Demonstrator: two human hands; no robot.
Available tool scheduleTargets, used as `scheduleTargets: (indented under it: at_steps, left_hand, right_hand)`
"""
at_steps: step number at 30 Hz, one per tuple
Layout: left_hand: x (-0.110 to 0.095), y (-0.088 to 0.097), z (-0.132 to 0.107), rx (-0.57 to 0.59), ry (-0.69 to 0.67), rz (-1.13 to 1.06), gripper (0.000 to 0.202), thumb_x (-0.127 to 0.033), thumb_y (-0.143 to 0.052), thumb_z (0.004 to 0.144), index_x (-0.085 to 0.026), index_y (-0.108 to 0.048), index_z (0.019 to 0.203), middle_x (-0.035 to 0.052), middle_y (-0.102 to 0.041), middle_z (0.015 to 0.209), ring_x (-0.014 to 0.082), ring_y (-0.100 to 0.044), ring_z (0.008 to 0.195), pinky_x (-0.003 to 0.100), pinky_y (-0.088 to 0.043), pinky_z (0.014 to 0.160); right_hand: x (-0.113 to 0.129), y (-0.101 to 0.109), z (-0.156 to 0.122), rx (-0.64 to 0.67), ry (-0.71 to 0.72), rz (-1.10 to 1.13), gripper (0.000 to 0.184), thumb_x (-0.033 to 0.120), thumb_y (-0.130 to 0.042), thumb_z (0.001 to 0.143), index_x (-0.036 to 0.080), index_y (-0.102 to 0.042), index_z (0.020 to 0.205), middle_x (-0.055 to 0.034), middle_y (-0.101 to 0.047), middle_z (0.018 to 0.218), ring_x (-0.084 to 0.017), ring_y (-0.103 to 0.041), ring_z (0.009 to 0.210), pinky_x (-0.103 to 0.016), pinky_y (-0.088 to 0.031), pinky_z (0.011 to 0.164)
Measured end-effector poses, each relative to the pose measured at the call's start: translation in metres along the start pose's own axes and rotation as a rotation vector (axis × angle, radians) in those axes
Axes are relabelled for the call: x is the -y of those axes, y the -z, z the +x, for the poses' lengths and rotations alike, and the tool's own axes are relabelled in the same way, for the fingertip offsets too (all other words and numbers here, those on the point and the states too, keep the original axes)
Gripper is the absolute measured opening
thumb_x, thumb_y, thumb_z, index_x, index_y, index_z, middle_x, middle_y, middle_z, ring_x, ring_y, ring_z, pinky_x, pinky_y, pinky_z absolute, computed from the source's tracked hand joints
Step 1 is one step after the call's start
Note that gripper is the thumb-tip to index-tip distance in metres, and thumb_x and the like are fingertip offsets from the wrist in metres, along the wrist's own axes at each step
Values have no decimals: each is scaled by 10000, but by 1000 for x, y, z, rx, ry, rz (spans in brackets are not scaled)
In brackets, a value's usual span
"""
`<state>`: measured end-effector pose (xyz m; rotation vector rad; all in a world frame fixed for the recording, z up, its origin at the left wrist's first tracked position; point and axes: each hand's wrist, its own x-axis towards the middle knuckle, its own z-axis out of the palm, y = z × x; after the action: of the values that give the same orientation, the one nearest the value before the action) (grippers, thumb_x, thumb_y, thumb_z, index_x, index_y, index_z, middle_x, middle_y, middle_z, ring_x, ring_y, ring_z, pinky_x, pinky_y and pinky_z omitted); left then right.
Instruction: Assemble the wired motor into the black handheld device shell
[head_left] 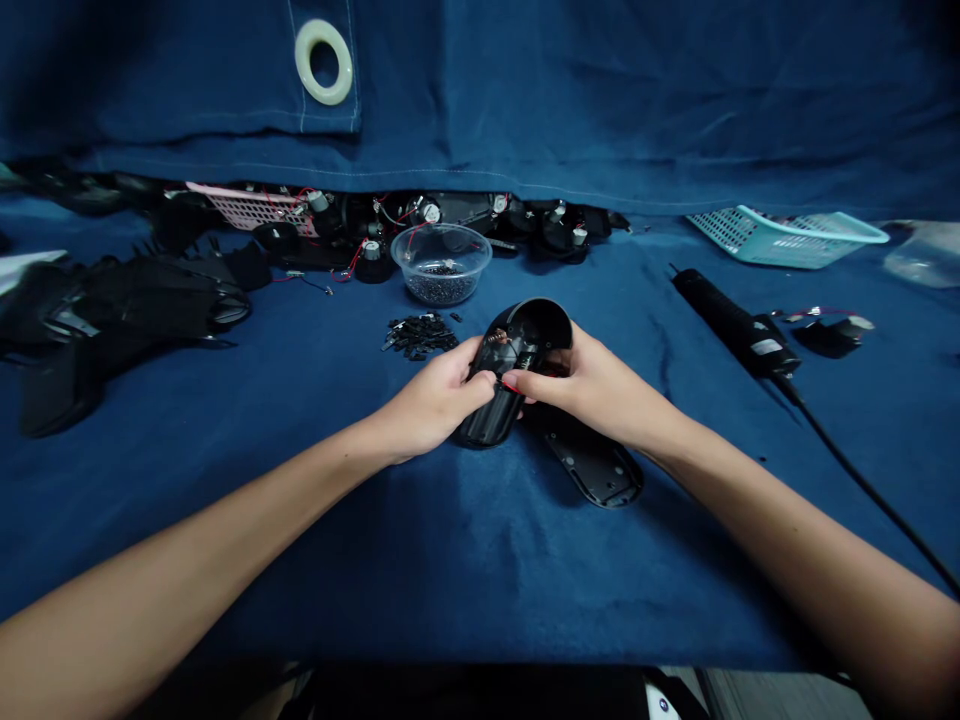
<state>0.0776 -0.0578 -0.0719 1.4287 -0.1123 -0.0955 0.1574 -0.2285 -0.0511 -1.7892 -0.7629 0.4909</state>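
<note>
Both my hands grip a glossy black plastic housing (491, 418), its rounded open end tilted up and away. Inside it show a coppery coil and a spring. My left hand (439, 400) wraps its left side, thumb on the front. From the right, my right hand (592, 385) is closed around it, its thumb pressed near the spring; the other fingers are mostly hidden behind. Under my right hand lies a long black shell piece (600, 465) on the blue cloth. A pile of small black parts (420, 336) sits just beyond my left hand.
A clear bowl (441, 262) of tiny dark screws stands behind the pile. A corded black electric screwdriver (735, 322) lies to the right, near a wired black part (831, 335). Baskets, pink (262, 208) and teal (795, 242), stand at the back; black shells (127, 310) are heaped left.
</note>
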Motion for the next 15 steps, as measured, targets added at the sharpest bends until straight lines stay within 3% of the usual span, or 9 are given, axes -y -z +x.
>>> scheduleTargets:
  at_steps: [15]
  left_hand:
    - [-3,-1,0,-49,-50,162,289,-184,-496,872,-138,-587,1141,52,-677,1072,181,-629,961,285,-470,863]
  right_hand:
    - [1,-2,-3,-63,45,-105,386,305,-706,788,237,-529,1124,-51,-652,1108,-251,-643,1015,-425,-548,888]
